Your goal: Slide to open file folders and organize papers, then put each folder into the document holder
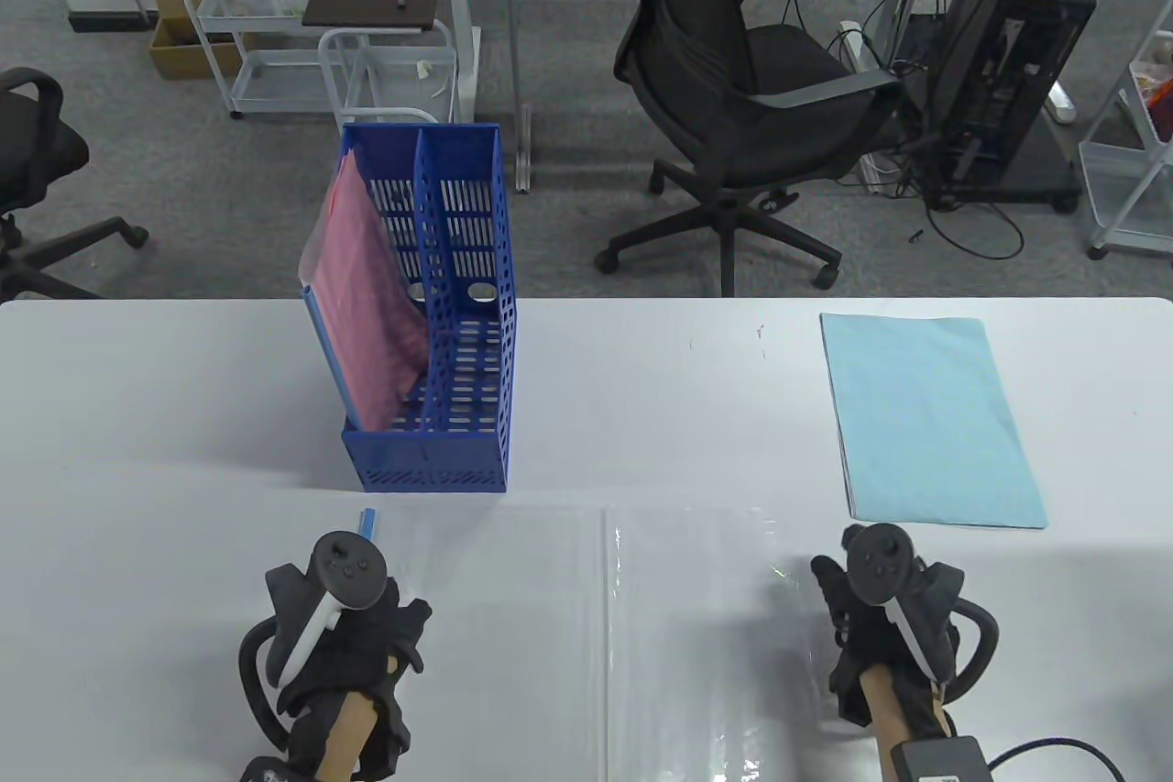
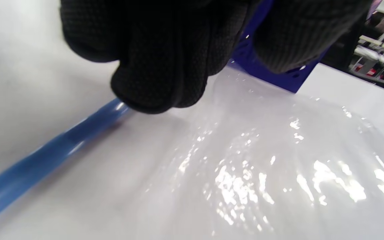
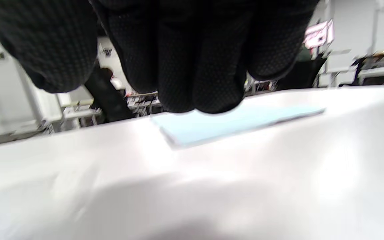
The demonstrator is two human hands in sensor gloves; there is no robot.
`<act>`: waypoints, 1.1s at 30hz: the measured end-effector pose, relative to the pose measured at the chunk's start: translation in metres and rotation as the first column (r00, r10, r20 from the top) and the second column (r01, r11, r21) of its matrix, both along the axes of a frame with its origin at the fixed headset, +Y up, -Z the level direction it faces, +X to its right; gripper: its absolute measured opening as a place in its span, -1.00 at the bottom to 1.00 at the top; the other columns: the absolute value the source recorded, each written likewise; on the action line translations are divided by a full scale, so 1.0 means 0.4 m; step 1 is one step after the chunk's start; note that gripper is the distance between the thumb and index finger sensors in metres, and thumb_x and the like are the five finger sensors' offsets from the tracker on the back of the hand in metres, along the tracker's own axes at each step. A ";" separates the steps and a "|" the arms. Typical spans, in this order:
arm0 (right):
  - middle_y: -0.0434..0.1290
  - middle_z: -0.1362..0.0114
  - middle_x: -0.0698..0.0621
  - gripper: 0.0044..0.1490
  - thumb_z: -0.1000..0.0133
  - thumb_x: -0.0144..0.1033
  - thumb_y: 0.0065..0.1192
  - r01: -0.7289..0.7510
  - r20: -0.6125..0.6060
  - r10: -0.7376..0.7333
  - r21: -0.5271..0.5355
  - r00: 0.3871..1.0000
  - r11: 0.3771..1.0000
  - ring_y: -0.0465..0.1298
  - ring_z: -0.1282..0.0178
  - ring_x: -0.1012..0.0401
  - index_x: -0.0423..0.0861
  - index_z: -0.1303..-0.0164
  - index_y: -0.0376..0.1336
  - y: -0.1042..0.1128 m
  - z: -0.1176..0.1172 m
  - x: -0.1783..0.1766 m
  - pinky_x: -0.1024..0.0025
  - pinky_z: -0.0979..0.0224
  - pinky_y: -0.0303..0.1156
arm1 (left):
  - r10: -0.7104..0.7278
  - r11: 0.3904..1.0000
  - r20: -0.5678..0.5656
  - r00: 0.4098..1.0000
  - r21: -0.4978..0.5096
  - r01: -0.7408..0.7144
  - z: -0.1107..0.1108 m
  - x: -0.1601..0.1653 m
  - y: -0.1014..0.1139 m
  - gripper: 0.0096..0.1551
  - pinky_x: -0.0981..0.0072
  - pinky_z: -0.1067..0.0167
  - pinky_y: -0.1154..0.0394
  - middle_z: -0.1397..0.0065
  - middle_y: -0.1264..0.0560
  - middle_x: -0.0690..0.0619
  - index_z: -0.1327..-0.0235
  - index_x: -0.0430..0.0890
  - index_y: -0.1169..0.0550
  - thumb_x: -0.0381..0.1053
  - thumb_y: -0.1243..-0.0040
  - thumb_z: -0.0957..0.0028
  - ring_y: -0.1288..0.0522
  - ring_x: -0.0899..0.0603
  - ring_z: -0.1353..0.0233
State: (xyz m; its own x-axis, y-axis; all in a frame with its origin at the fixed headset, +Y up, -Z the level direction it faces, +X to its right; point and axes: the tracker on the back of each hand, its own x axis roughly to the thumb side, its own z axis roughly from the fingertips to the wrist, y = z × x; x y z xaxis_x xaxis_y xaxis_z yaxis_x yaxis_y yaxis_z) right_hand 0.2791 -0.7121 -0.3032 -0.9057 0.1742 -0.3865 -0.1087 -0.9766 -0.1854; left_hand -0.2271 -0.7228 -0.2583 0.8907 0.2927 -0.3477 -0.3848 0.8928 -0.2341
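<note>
My left hand [image 1: 353, 626] presses its fingertips [image 2: 152, 90] on the blue slide bar [image 2: 45, 156] at the left edge of the clear folder [image 1: 605, 626], lying open near the table's [image 1: 137, 379] front edge. Best to pin it flat while the right hand [image 1: 884, 626] (whether it grips anything I cannot tell) fetches the light-blue papers [image 1: 930, 420]. The folder is glossy, transparent. Behind stands the blue holder [image 1: 440, 360].
</note>
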 end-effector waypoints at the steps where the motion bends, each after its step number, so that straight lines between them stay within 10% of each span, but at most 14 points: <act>1: 0.40 -0.54 0.04 -0.07 0.20 0.18 0.40 -0.006 0.014 0.006 0.004 1.000 1.000 0.46 -0.48 0.00 0.13 -0.40 0.23 0.005 -0.012 0.018 -0.05 -0.57 0.33 | 0.000 0.999 0.024 1.000 0.053 -0.001 0.004 0.013 0.006 -0.24 -0.09 -0.12 -0.61 -0.19 -0.71 -0.11 -0.33 -0.12 -0.59 0.26 -0.36 0.07 -0.77 -0.16 0.00; 7: -0.12 -0.77 0.17 0.18 0.25 0.29 0.38 -0.074 0.066 0.084 -0.151 0.994 0.986 -0.03 -0.79 0.01 0.31 -0.52 -0.14 -0.019 -0.103 0.091 -0.03 -0.77 -0.03 | -0.088 0.960 0.185 0.979 0.280 0.034 0.024 0.087 0.028 -0.10 -0.18 -0.47 -0.40 -0.62 -0.41 0.01 -0.59 0.08 -0.33 0.32 -0.27 0.05 -0.48 -0.23 -0.57; 12: -0.27 -0.76 0.19 0.34 0.36 0.40 0.37 0.000 0.085 0.027 -0.306 0.996 0.952 -0.17 -0.80 0.04 0.32 -0.51 -0.25 -0.094 -0.175 0.165 -0.04 -0.77 -0.15 | -0.120 0.955 0.249 0.961 0.294 0.043 0.027 0.119 0.020 -0.09 -0.17 -0.53 -0.34 -0.69 -0.32 0.03 -0.60 0.12 -0.30 0.33 -0.25 0.06 -0.36 -0.23 -0.67; 21: -0.18 -0.75 0.13 0.27 0.36 0.44 0.34 0.177 0.103 -0.146 -0.462 0.984 0.869 -0.11 -0.78 0.03 0.26 -0.51 -0.12 -0.159 -0.225 0.238 -0.06 -0.74 -0.15 | -0.112 0.971 0.246 0.963 0.234 0.053 0.009 0.113 -0.010 -0.09 -0.17 -0.55 -0.32 -0.71 -0.29 0.04 -0.60 0.12 -0.30 0.34 -0.23 0.05 -0.33 -0.23 -0.69; 33: 0.17 -0.68 0.15 0.04 0.33 0.34 0.41 0.080 0.106 -0.049 -0.311 0.993 0.947 0.22 -0.69 0.05 0.31 -0.42 0.16 -0.148 -0.232 0.232 -0.08 -0.69 0.19 | -0.127 0.974 0.220 0.967 0.210 0.081 -0.002 0.103 -0.025 -0.11 -0.18 -0.55 -0.31 -0.71 -0.29 0.04 -0.60 0.13 -0.31 0.33 -0.23 0.05 -0.32 -0.23 -0.69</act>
